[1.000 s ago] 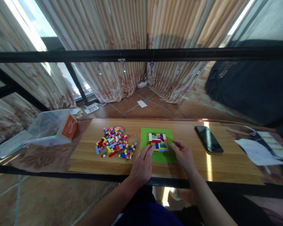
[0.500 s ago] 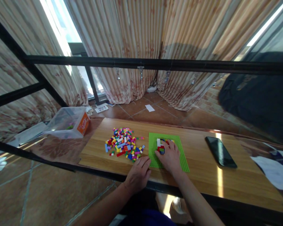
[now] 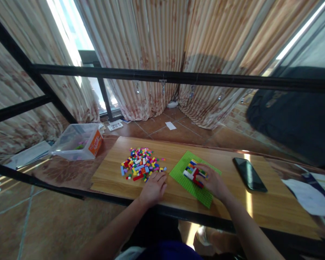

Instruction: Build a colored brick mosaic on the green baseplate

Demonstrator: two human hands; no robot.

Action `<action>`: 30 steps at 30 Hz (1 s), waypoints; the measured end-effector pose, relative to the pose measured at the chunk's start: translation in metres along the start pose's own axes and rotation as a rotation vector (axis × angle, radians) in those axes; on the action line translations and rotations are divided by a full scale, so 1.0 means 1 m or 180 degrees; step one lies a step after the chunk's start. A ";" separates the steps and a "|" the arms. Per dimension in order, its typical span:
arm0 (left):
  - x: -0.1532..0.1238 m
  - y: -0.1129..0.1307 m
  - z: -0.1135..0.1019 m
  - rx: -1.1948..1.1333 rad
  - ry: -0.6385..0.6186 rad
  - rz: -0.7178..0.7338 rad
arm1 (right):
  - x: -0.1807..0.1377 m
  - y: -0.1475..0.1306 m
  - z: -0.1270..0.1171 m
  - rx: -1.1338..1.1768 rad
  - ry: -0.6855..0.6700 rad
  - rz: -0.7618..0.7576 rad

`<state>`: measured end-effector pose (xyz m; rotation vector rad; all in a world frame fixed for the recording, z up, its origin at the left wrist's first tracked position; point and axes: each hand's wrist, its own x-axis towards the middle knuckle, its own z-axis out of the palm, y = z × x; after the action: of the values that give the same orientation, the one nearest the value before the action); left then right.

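Note:
A green baseplate (image 3: 184, 176) lies turned at an angle on the wooden board (image 3: 176, 195). A small block of coloured bricks (image 3: 193, 172) is stuck on it. My right hand (image 3: 212, 182) rests on the plate, its fingers curled against the right side of the brick block. My left hand (image 3: 152, 187) lies on the board just below a pile of loose coloured bricks (image 3: 141, 166), fingers loosely curled with their tips at the pile's near edge. What those fingers touch is hidden.
A black phone (image 3: 249, 174) lies on the board to the right of the plate. A clear plastic tub (image 3: 77, 141) with an orange label stands at the left, off the board. Papers (image 3: 311, 196) lie far right. A black frame bar (image 3: 178, 76) crosses above.
The green baseplate has been turned from square to diagonal under my right hand. My left hand moved left from the plate's edge to the loose brick pile.

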<state>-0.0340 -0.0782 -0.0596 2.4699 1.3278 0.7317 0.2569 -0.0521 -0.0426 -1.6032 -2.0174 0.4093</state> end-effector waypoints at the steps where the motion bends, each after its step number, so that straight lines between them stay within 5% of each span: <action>1: 0.001 -0.001 -0.001 0.0003 0.0003 0.0002 | 0.001 0.002 0.001 0.0038 0.0154 0.0148; 9: 0.000 -0.004 0.003 0.0005 0.0074 0.0030 | 0.006 -0.024 0.017 -0.0887 -0.0058 0.0838; 16: -0.002 -0.004 0.004 -0.0061 0.0171 0.0057 | 0.003 -0.044 0.020 -0.1314 0.0212 0.1709; 26: -0.004 -0.004 0.009 0.0077 0.0094 0.0050 | 0.003 -0.040 0.010 -0.1279 -0.0540 0.1901; 30: -0.005 -0.004 0.009 0.0068 0.0190 0.0031 | -0.002 -0.039 0.020 -0.1227 -0.0435 0.1826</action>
<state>-0.0343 -0.0798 -0.0710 2.4913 1.3521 0.8037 0.2143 -0.0626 -0.0386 -2.4642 -1.7736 0.3511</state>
